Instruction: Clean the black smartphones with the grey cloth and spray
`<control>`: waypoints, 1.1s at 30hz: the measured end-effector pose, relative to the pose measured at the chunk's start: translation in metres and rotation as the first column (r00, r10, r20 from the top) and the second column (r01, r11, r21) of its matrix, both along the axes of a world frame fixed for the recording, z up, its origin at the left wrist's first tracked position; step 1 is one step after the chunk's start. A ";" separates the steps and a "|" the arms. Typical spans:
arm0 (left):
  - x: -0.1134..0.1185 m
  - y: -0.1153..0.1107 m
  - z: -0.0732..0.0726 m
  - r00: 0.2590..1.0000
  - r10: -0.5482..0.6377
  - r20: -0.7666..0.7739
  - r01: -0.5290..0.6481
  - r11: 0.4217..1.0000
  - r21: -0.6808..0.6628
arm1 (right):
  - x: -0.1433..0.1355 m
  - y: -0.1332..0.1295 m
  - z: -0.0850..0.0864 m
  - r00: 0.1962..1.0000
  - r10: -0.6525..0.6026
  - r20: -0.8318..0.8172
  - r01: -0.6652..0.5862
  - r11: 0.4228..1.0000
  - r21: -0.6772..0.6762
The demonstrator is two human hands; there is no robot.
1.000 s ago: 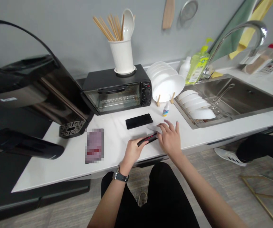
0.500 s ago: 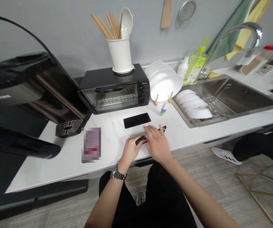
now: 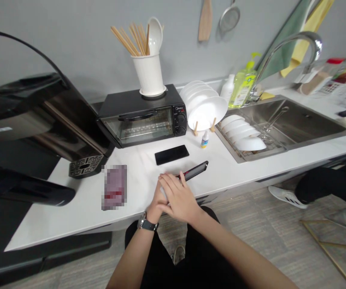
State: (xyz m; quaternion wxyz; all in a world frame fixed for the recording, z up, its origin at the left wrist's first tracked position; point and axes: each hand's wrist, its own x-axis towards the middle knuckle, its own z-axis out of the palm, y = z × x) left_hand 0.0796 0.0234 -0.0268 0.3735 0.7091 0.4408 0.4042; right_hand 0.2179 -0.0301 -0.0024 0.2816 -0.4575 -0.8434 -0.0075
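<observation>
slim black device with red strip (image 3: 194,171) is lying long axis up-right, jutting past the fingertips; right hand (image 3: 179,198) is overlapping left hand (image 3: 157,204), fingers flat together; left grip hidden, cannot tell.

Bare counter (image 3: 236,170) lies right of the hands; black phone (image 3: 172,154) blocks ahead.
</observation>
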 end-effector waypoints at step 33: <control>0.007 -0.004 0.008 0.981 -0.076 -0.180 0.095 0.991 0.096 | 0.048 0.026 0.022 0.918 -0.397 -0.020 0.397 0.918 0.011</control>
